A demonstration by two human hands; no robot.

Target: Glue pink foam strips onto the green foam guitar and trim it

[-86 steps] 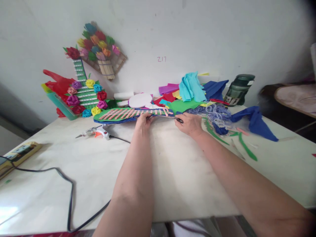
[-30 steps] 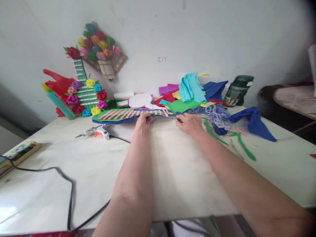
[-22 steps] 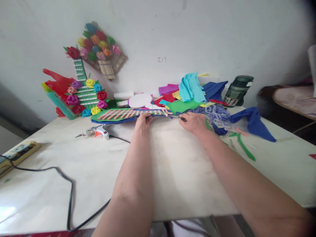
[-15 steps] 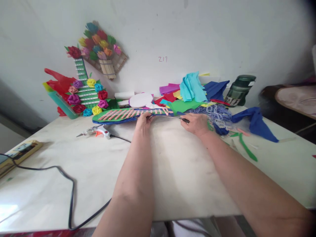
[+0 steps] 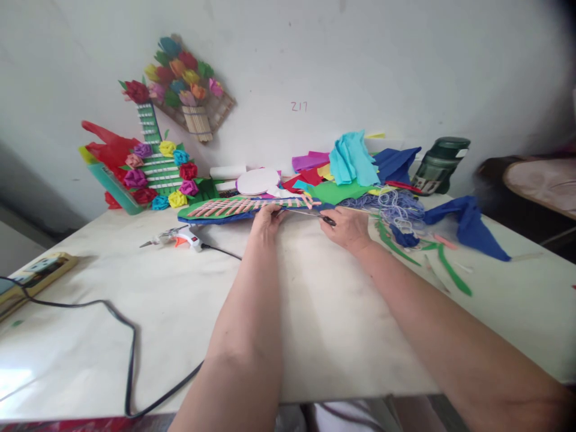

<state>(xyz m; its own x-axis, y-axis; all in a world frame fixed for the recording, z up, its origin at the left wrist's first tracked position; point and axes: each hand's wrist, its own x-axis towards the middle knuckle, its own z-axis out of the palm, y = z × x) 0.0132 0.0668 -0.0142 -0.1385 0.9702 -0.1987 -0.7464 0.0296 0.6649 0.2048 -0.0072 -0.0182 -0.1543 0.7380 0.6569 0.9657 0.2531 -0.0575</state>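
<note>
My left hand (image 5: 267,219) is closed on the lower edge of a long craft piece (image 5: 216,210), green on top with a dark blue underside, laced with pink strips and white cords. My right hand (image 5: 345,227) grips a pair of scissors (image 5: 329,221) by the black handle. Their thin metal blades point left along the craft piece's blue edge, close to my left fingertips. Whether the blades are apart is too small to tell. Pale blue-violet yarn (image 5: 398,210) lies tangled just beyond my right hand.
A glue gun (image 5: 191,238) lies at left, its black cord (image 5: 134,360) looping across the table. Behind stand a flowered paper guitar (image 5: 162,171), a teal bottle (image 5: 114,189) and crepe paper (image 5: 353,159). A dark green bottle (image 5: 441,165) stands right, near green scraps (image 5: 453,273).
My right hand with the scissors has moved slightly left, nearer my left hand. The craft piece has shifted a little to the right at its left end and tilted flatter.
</note>
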